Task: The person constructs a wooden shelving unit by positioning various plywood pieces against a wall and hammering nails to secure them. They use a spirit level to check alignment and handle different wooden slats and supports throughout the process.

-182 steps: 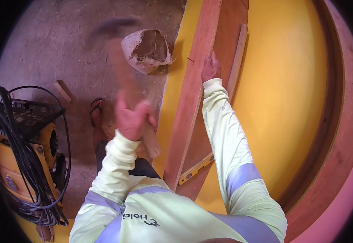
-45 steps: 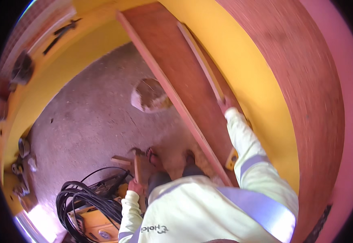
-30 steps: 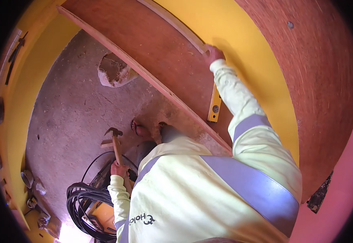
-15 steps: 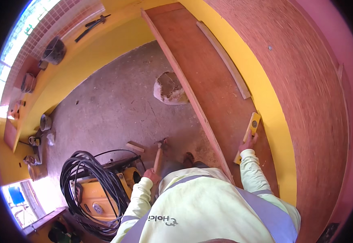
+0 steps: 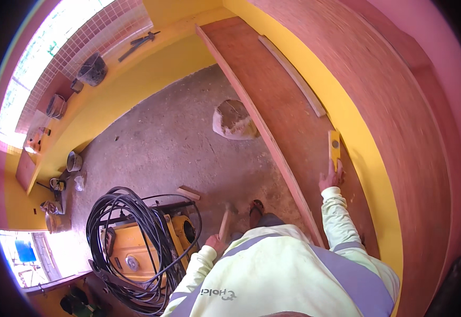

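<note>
My left hand (image 5: pixel 215 243) is closed round the wooden handle of a hammer (image 5: pixel 225 224), its blurred head pointing away from me over the floor. On the right, my right hand (image 5: pixel 331 179) grips the near part of a yellow spirit level (image 5: pixel 335 146). The level lies along the reddish-brown wooden shelf (image 5: pixel 272 100), close to the yellow wall; its near end is hidden by my hand. A long wooden strip (image 5: pixel 294 76) rests farther along the same shelf, against the wall.
A yellow machine (image 5: pixel 135 251) draped with coiled black cable (image 5: pixel 114 211) stands at my left. A small wood offcut (image 5: pixel 188 193) and an open sack (image 5: pixel 234 120) are on the concrete floor. Buckets (image 5: pixel 92 70) and tools (image 5: pixel 138 45) line the far-left ledge.
My right hand and the level have turned to point more straight ahead, and the hand now sits nearer the level's close end. The hammer has swung lower and to the right with my left hand.
</note>
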Demonstrator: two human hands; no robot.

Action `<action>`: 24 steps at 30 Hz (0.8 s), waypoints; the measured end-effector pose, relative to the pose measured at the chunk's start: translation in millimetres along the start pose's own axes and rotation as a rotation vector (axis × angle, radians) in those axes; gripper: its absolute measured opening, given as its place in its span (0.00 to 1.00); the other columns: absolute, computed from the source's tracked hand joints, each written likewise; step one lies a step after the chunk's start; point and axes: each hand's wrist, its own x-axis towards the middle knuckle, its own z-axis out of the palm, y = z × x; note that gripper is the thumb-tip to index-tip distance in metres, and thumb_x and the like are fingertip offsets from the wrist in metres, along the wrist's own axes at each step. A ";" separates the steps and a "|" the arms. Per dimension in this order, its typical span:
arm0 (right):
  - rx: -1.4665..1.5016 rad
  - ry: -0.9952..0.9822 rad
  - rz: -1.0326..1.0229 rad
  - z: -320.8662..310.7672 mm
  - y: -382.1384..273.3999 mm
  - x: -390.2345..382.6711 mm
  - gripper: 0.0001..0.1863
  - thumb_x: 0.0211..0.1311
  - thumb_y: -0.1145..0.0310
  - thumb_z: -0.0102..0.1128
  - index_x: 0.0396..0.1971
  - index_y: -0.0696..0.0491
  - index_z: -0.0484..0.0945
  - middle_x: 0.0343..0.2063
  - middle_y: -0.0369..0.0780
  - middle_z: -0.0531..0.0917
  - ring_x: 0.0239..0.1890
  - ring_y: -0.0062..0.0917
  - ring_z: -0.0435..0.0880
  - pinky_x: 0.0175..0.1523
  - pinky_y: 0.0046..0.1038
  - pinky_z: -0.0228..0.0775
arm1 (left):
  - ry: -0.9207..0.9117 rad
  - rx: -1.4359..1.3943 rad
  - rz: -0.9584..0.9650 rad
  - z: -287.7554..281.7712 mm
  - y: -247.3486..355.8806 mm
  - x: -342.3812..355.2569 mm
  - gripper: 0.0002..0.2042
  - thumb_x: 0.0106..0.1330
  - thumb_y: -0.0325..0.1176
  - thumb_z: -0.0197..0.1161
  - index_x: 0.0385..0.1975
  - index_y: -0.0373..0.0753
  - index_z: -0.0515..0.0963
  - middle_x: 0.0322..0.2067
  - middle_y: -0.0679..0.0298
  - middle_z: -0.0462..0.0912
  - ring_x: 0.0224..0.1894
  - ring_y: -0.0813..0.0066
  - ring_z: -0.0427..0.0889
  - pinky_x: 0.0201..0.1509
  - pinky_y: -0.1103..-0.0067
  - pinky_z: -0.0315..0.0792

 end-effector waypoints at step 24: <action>0.029 0.216 0.688 -85.5 307.5 -533.7 0.07 0.50 0.68 0.54 0.24 0.54 0.78 0.27 0.49 0.80 0.31 0.46 0.79 0.36 0.40 0.72 | -0.489 0.578 0.456 113.1 -29.8 -75.2 0.13 0.53 0.38 0.58 0.23 0.32 0.77 0.21 0.51 0.80 0.25 0.58 0.81 0.27 0.66 0.73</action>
